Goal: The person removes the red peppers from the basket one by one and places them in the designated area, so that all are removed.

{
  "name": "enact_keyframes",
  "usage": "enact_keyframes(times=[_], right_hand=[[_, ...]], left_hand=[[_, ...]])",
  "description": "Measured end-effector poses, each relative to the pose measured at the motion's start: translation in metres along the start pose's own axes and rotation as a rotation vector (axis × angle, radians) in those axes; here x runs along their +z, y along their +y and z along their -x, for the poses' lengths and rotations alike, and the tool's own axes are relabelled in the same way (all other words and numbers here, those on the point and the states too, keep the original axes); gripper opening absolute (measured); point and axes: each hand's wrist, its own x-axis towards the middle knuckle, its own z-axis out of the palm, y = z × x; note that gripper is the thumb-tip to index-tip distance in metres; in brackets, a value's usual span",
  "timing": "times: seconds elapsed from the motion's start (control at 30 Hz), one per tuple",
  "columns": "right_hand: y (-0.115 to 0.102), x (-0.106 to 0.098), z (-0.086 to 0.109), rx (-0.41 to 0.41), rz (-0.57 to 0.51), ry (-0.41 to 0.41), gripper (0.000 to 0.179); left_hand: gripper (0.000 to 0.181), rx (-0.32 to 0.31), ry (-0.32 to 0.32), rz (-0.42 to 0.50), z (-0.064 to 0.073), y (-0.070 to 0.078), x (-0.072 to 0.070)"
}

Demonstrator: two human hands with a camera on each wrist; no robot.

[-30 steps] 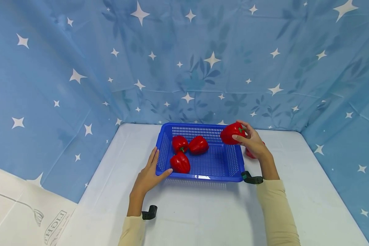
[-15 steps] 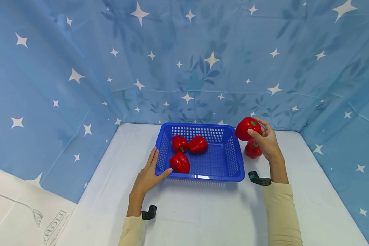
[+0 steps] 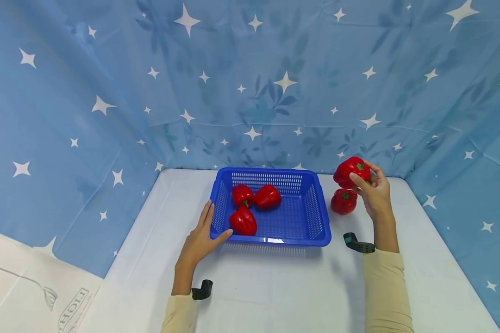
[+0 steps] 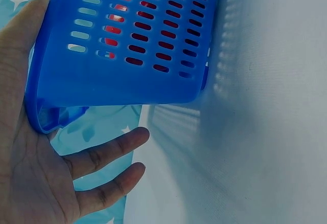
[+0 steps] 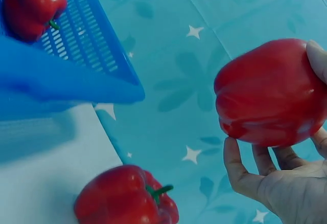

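Observation:
A blue slotted basket (image 3: 314,217) sits on the white table (image 3: 275,286) and holds three red bell peppers (image 3: 268,196). My left hand (image 3: 201,238) rests flat against the basket's left front corner (image 4: 56,81), fingers straight. My right hand (image 3: 372,192) holds a red bell pepper (image 3: 351,171) in the air to the right of the basket, fingers curled round the held pepper (image 5: 271,93). Another red pepper (image 3: 343,201) stands on the table just below it, also visible under the hand (image 5: 125,196) in the right wrist view.
Blue star-printed cloth (image 3: 250,83) walls in the table at the back and both sides. A pale board with printed letters (image 3: 37,300) lies beyond the table's left edge. Bare table surface stretches in front of the basket.
My right hand has carried the red pepper from above the basket's right rim out to the right and slightly up, uncovering the pepper on the table. The left hand stayed still.

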Motion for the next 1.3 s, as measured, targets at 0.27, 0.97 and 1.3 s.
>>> enact_keyframes(times=[0.27,0.97,1.3], right_hand=[[0.001,-0.017,0.000,0.034,-0.047,0.105,0.068],[0.038,-0.066,0.003,0.346,0.064,0.469,0.084],[0.060,-0.086,0.005,0.441,0.204,0.353,0.097]], left_hand=[[0.105,-0.001,-0.001,0.013,0.001,0.002,-0.002],[0.105,0.010,0.013,0.020,0.001,0.001,0.001],[0.104,0.014,0.011,0.029,0.000,-0.001,0.001]])
